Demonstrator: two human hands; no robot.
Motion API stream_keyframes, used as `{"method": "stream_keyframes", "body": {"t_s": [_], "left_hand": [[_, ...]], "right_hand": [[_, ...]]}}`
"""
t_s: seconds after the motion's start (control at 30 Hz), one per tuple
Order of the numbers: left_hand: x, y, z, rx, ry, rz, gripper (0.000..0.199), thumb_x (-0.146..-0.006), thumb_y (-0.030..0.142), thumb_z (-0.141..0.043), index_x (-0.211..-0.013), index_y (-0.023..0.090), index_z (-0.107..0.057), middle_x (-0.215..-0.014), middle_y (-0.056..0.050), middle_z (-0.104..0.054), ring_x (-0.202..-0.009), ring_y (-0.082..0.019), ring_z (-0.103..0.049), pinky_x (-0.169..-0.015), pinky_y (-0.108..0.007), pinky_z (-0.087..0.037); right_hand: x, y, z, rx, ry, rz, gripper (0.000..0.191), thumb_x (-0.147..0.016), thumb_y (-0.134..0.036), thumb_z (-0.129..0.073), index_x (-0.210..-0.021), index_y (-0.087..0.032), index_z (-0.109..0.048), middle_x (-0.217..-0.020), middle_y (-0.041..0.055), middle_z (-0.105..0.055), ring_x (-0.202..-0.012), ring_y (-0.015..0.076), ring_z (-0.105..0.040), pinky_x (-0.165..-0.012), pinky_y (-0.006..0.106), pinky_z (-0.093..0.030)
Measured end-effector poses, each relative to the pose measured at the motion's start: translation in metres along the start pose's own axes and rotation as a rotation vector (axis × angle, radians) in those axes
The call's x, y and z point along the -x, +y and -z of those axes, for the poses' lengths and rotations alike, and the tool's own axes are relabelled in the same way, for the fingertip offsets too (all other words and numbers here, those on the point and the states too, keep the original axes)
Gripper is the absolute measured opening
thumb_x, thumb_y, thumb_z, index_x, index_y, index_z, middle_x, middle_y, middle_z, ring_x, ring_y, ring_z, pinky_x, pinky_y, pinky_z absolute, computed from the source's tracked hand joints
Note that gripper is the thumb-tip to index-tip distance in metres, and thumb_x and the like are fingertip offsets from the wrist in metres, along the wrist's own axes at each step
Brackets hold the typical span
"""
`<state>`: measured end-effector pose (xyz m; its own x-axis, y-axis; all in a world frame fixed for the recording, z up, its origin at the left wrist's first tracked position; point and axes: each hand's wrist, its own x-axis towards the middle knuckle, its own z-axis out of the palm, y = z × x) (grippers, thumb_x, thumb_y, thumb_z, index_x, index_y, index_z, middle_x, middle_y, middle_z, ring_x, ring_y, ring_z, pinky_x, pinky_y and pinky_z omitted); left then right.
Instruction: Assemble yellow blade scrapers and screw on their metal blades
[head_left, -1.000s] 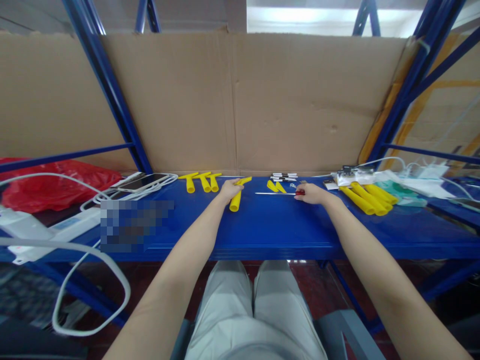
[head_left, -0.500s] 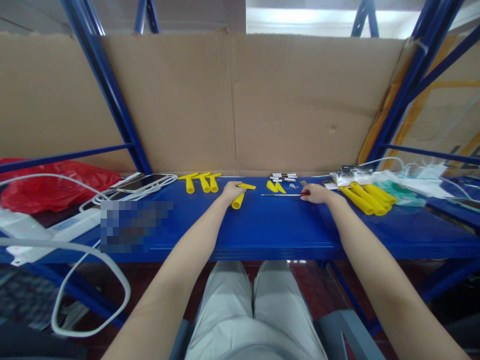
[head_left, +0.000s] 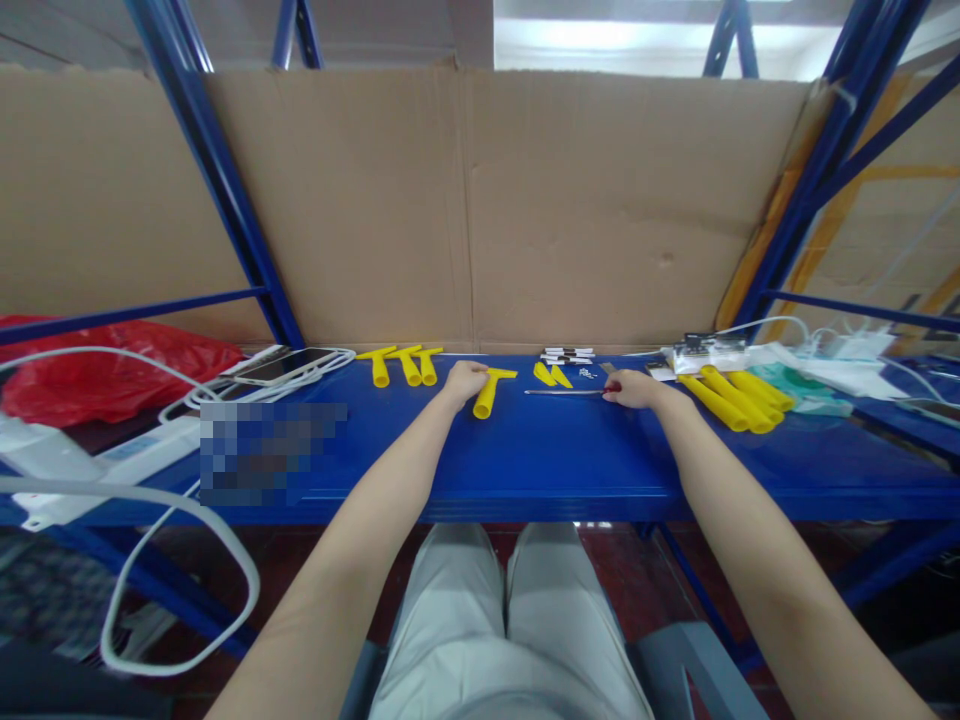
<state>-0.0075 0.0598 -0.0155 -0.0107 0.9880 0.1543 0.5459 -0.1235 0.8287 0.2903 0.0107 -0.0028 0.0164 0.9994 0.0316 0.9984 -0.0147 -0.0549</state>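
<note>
A yellow T-shaped piece (head_left: 485,398) with a hollow tube end facing me lies on the blue tabletop. My left hand (head_left: 466,382) is closed at the left end of its crossbar, and the fingers hide that end. A screwdriver (head_left: 564,392) with a thin metal shaft and a red handle points left, my right hand (head_left: 630,388) being closed around the handle. Just beyond the shaft are two flat yellow pieces (head_left: 552,375). Small white bits (head_left: 587,373) are scattered beside them.
Several yellow T-shaped pieces (head_left: 381,368) stand at the back left. Yellow tubes (head_left: 724,400) are piled on the right near a plastic packet (head_left: 709,352). Black-and-white strips (head_left: 568,355) lie at the back. Cables, a red bag (head_left: 112,370) and a power strip (head_left: 150,450) occupy the left.
The yellow T-shaped piece has turned and shifted slightly right, its tube now pointing more toward me. The screwdriver and my right hand have barely moved.
</note>
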Motion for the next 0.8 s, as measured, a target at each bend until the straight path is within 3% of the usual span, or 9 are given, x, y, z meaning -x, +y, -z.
{"method": "stream_keyframes", "body": {"t_s": [0.1, 0.23, 0.47, 0.67, 0.8], "left_hand": [[0.001, 0.001, 0.001, -0.016, -0.007, -0.021, 0.037, -0.076, 0.007, -0.054, -0.111, 0.008, -0.066, -0.109, -0.014, -0.068, -0.096, -0.021, -0.066, -0.074, -0.024, -0.052], [0.004, 0.004, 0.004, -0.237, 0.067, -0.140, 0.034, -0.077, 0.009, -0.054, -0.107, 0.011, -0.069, -0.111, -0.012, -0.068, -0.106, -0.021, -0.062, -0.091, -0.025, -0.046], [0.010, 0.009, 0.005, -0.394, 0.112, -0.238, 0.035, -0.078, 0.009, -0.051, -0.107, 0.014, -0.070, -0.111, -0.008, -0.069, -0.106, -0.019, -0.062, -0.094, -0.023, -0.043], [0.011, 0.008, 0.004, -0.361, 0.130, -0.251, 0.036, -0.077, 0.009, -0.051, -0.106, 0.016, -0.071, -0.107, -0.006, -0.070, -0.103, -0.018, -0.063, -0.094, -0.024, -0.045], [0.011, 0.008, 0.005, -0.343, 0.122, -0.253, 0.036, -0.075, 0.008, -0.052, -0.105, 0.013, -0.071, -0.106, -0.009, -0.070, -0.102, -0.020, -0.063, -0.093, -0.025, -0.045]], "right_hand": [[-0.003, 0.003, -0.002, -0.009, 0.012, 0.005, 0.026, -0.080, -0.029, -0.056, -0.102, -0.020, -0.067, -0.104, 0.0085, -0.068, -0.098, 0.0223, -0.063, -0.082, 0.030, -0.047], [-0.006, 0.002, -0.007, -0.023, 0.057, 0.030, 0.034, -0.081, -0.034, -0.055, -0.111, -0.020, -0.063, -0.116, 0.0104, -0.064, -0.106, 0.0240, -0.060, -0.088, 0.034, -0.046], [-0.011, -0.022, -0.003, -0.085, 0.186, 0.048, 0.040, -0.089, -0.036, -0.044, -0.124, -0.020, -0.054, -0.130, 0.0124, -0.056, -0.119, 0.0273, -0.051, -0.097, 0.044, -0.041], [-0.041, -0.031, 0.009, -0.088, 0.173, -0.111, 0.052, -0.087, -0.034, -0.045, -0.136, -0.018, -0.041, -0.136, 0.0187, -0.047, -0.125, 0.0329, -0.045, -0.097, 0.051, -0.038], [-0.068, -0.031, 0.005, -0.077, 0.124, -0.145, 0.051, -0.089, -0.039, -0.042, -0.137, -0.024, -0.042, -0.135, 0.0181, -0.048, -0.122, 0.0336, -0.047, -0.095, 0.052, -0.039]]}}
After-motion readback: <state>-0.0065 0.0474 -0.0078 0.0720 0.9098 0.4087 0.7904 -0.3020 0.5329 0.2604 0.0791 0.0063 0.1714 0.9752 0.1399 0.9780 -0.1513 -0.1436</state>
